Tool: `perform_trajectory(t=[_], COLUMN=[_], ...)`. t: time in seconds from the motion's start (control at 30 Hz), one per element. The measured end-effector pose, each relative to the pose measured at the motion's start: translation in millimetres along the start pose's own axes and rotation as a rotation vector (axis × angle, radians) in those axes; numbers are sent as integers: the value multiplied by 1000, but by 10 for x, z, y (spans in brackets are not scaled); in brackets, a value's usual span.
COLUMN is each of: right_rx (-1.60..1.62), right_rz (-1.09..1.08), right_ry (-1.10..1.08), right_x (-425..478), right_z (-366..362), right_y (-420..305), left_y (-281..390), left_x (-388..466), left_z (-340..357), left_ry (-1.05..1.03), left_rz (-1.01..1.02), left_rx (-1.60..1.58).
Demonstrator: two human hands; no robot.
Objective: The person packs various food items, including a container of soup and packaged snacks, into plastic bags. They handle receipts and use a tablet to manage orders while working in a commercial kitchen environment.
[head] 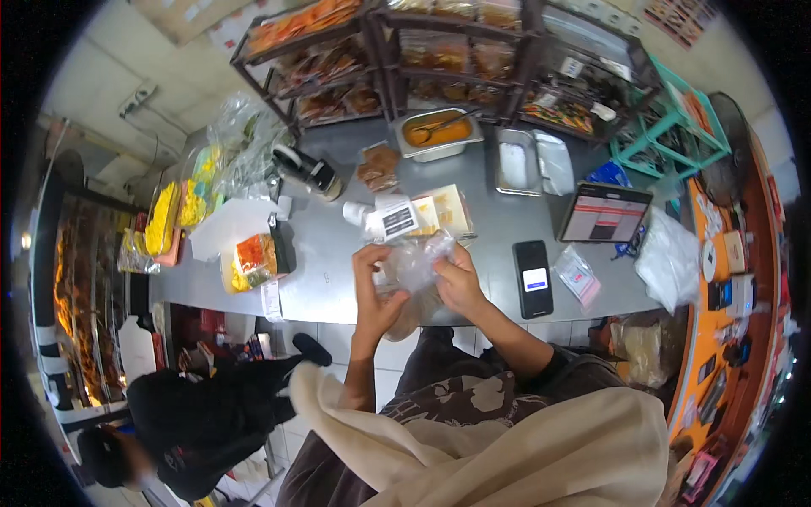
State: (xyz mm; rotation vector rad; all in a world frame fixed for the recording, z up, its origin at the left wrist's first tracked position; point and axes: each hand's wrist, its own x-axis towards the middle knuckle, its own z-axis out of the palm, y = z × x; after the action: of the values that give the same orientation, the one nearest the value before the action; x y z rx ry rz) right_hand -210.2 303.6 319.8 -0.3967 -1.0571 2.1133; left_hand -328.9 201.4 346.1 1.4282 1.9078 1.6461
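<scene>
Over the near edge of the metal table (317, 266), my left hand (377, 295) and my right hand (459, 279) hold a clear plastic bag (412, 266) between them. My right fingers pinch its upper part; my left thumb and fingers grip its left side. Something brownish hangs low in the bag, its contents unclear. Just beyond lie a white label with printing (398, 217) and a printed paper packet (443, 209). A black phone (533, 279) lies to the right. On the left stands an open white box (231, 222) with a red-topped food pack, yellow food and greens.
At the back are a metal pan of orange sauce (440, 130), a steel tray (518, 161), brown racks of bagged food (386, 63) and a tablet (605, 212). Yellow food tubs (161, 218) stand left. A person in black (203, 424) bends at the lower left.
</scene>
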Motion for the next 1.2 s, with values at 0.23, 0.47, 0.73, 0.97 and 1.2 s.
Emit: perform_trajectory(t=[0.23, 0.47, 0.73, 0.97, 1.2], right_rx=[391, 315, 46, -86, -194], right_rz=[-486, -399, -620, -828, -992], right_ry=[-618, -556, -96, -27, 102], right_x=[-621, -2142, -4566, -6101, -7065], right_z=[-561, -1376, -2513, -2821, -3288], right_y=[-1747, -3574, -4849, -5233, -5355], left_y=[756, 2033, 2953, 3677, 4032], left_x=[-108, -497, -1812, -2031, -1958], left_z=[381, 1933, 3710, 4347, 5554], left_ry=[234, -573, -1138, -1506, -1796], left_rz=[46, 364, -65, -38, 22], left_rx=[-93, -429, -960, -872, -798])
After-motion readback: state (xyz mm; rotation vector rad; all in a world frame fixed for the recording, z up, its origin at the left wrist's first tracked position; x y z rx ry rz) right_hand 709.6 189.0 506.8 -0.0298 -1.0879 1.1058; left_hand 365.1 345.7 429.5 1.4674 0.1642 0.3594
